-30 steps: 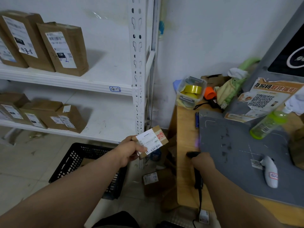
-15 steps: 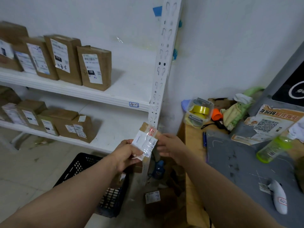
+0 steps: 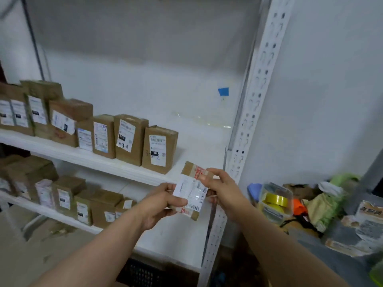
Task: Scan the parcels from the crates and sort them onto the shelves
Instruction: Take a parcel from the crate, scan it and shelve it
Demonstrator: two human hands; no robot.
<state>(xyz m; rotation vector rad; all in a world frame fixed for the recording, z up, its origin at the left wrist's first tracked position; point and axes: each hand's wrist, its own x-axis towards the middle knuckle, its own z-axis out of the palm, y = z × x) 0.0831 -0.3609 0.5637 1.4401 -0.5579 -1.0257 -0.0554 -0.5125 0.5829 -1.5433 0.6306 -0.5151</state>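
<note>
Small parcel (image 3: 191,193) held betw both hands, just near of upper shelf (image 3: 199,150), label up so it reads; left hand (image 3: 163,201) fingers clamped on its left edge, right hand (image 3: 222,189) pinching top-right corner. Prob goes in gap right of standing boxes (image 3: 159,149)

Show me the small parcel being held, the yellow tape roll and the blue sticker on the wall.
small parcel (image 3: 191,188), head view, on its white label
yellow tape roll (image 3: 276,199), head view, on its outer band
blue sticker (image 3: 223,91), head view, at its middle
</note>
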